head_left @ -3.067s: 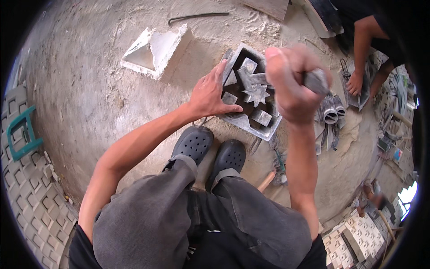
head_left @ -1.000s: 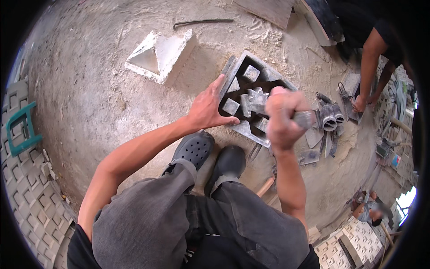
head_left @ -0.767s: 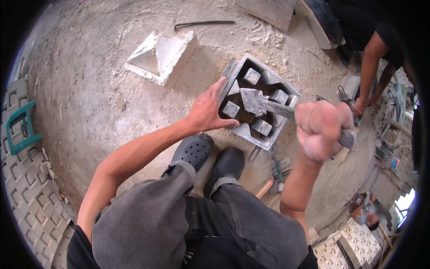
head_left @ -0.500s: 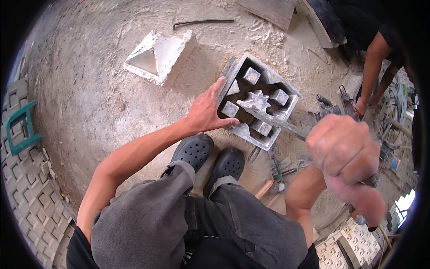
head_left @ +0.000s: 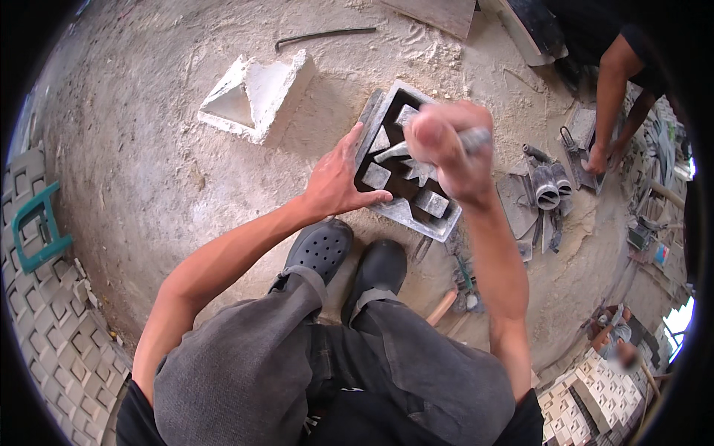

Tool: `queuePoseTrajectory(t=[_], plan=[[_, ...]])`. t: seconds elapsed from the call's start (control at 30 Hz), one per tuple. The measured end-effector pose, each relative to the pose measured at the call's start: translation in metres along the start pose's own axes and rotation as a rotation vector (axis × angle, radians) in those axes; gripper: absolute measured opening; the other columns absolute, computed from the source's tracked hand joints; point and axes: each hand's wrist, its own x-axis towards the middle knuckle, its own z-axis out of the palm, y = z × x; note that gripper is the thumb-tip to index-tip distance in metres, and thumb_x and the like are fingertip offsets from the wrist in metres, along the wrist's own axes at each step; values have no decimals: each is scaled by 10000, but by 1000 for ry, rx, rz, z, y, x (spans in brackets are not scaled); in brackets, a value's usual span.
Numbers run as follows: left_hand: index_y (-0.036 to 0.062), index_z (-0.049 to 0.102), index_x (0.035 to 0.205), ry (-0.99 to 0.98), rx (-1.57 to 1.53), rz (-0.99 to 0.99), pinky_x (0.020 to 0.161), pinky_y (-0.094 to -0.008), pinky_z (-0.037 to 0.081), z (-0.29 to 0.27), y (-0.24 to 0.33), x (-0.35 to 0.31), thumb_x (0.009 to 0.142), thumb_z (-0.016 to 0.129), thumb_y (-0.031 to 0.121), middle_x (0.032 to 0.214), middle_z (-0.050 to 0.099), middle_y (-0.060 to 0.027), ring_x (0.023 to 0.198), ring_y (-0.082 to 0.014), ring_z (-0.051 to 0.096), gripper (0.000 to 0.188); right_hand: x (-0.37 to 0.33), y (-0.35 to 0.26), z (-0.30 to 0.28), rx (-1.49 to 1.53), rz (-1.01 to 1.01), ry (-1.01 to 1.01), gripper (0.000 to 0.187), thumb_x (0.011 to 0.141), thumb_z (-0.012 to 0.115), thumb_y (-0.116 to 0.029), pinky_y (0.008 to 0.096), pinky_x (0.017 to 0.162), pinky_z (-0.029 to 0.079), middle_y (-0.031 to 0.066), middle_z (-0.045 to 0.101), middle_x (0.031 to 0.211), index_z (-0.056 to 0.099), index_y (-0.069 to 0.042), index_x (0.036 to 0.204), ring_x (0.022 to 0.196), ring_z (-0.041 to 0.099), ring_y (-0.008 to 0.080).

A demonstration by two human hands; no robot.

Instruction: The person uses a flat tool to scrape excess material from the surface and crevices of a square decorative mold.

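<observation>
A grey rectangular mould [head_left: 413, 223] lies on the dusty ground ahead of my feet, with raised blocks and a star-shaped piece inside its deep frame. My left hand [head_left: 336, 177] rests against its left corner, fingers stretched up the left side and thumb out along the near side. Above the mould's right part, my right hand [head_left: 454, 149] is closed around a grey bar [head_left: 392, 152] and blurred by motion. The bar's narrow end points left over the mould's inside, close to the star-shaped piece. My right hand hides the mould's upper right part.
A white cast block [head_left: 256, 97] with a sloped hollow lies left of the mould, below a bent metal rod [head_left: 327, 35]. Metal tubes [head_left: 547, 186] and tools lie to the right. Another person's hand [head_left: 597, 160] works at the far right. A green plastic frame [head_left: 36, 227] stands left.
My right hand has swung left and away from me with the bar, from the right side to above the mould. My left hand stays at the mould's corner.
</observation>
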Motion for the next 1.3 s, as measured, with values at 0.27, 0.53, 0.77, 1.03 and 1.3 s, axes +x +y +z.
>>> queuePoseTrajectory(t=[0.27,0.53,0.77,1.03,1.3], plan=[[-31,105,1503,8,-82,-6,1065,-458,392,0,-5,-2,610,797,670,1442,380,-287,1288,-437,451,1330,-25,-12,15,-104,-29,187,345,841,609,-101,290,412,329,31,472,484,484,-9,533,400,427,127],[-35,119,1501,32,-63,0,1061,-453,397,-5,-5,-3,614,792,672,1418,399,-297,1276,-441,460,1319,-40,-17,13,35,47,343,351,869,590,-44,314,392,259,28,380,467,451,1,550,375,342,111],[-41,121,1499,34,-68,3,1058,-450,397,-3,-6,-5,616,787,679,1405,407,-307,1261,-447,472,1320,-32,-26,14,128,154,425,368,872,573,-40,310,405,265,14,394,470,419,-6,539,393,352,91],[-30,118,1505,32,-77,14,1064,-448,392,-1,-6,-2,625,782,675,1431,395,-284,1282,-424,461,1308,-51,2,8,49,99,375,310,859,573,-67,328,421,250,-1,366,477,450,-40,575,408,329,117],[-22,90,1506,-14,-68,-20,1078,-455,384,1,-3,0,628,815,625,1473,360,-256,1306,-386,457,1310,-26,-101,-48,310,-63,319,411,996,313,-218,315,452,218,-35,245,484,300,-172,588,431,171,122]])
